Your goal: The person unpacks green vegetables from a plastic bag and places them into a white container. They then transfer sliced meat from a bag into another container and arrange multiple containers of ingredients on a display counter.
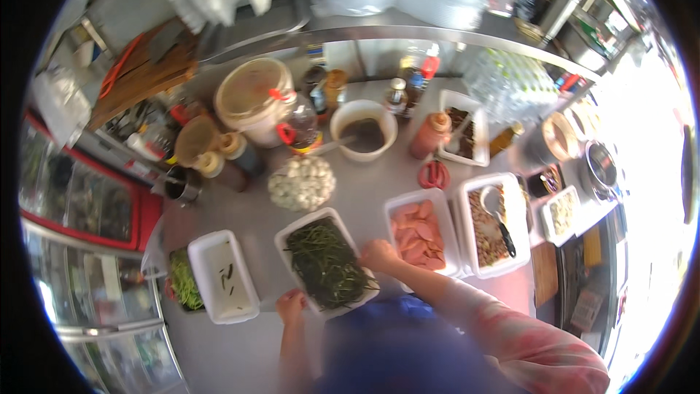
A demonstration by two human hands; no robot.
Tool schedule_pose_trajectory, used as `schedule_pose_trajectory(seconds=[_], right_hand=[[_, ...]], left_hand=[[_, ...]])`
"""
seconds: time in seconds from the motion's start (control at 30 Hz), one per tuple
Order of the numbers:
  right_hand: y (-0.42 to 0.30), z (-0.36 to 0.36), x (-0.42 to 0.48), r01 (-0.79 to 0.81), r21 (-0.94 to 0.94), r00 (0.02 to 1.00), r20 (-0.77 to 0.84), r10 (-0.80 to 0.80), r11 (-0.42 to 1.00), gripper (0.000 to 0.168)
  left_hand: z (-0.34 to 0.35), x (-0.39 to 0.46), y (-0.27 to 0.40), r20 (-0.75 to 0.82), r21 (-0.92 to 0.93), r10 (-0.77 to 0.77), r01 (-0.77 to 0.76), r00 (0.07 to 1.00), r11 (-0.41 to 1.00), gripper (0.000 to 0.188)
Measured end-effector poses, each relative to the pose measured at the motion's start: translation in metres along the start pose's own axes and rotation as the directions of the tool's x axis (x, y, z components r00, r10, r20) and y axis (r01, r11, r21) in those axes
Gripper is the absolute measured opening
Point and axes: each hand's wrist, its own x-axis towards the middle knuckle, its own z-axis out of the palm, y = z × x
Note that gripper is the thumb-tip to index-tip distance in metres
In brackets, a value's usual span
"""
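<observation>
A white rectangular tub (280,241) heaped with chopped leafy greens (325,262) stands at the counter's front edge. My left hand (292,305) is curled at the tub's lower left rim, and my right hand (378,255) is curled at its right rim, with fingers bent. The tub appears held between both hands. Left of it, a second white tub (244,284) holds only a few green scraps. Beyond that lie pale green shredded vegetables (185,280). Just right of my right hand, a white tub (389,202) holds sliced pink sausage (418,235).
A tub of chopped filling (484,219) with a ladle (506,235) stands farther right. Behind are peeled garlic cloves (302,183), a white bowl of dark sauce (362,130), a squeeze bottle (430,135) and a large bucket (254,98). A metal shelf (383,35) runs above the counter's back.
</observation>
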Motion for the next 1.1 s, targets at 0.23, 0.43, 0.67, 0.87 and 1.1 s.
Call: schedule_pose_trajectory(seconds=[0.23,0.43,0.67,0.87,1.1], right_hand=[[-0.029,-0.014,-0.016,-0.181,0.377,0.983,0.097,0.156,0.908,0.028],[-0.023,0.010,-0.001,-0.224,0.241,0.973,-0.002,0.232,0.944,0.034],[-0.027,-0.019,-0.019,-0.172,0.230,0.985,0.020,0.172,0.958,0.043],[-0.049,-0.038,-0.024,-0.180,0.259,0.982,0.106,0.157,0.949,0.034],[-0.049,0.004,0.000,-0.205,0.272,0.971,-0.061,0.229,0.940,0.025]], left_hand=[[-0.008,0.001,0.000,-0.040,-0.264,-0.150,0.134,0.988,0.955,0.003],[-0.034,0.033,-0.033,0.160,-0.085,-0.077,0.091,0.984,0.992,0.004],[-0.056,0.072,-0.083,0.219,0.134,0.069,-0.100,0.973,0.986,0.008],[-0.081,0.105,-0.080,0.458,-0.096,-0.093,0.153,0.884,0.983,0.024],[-0.087,0.085,-0.021,0.557,0.195,0.164,-0.320,0.814,0.927,0.030]])
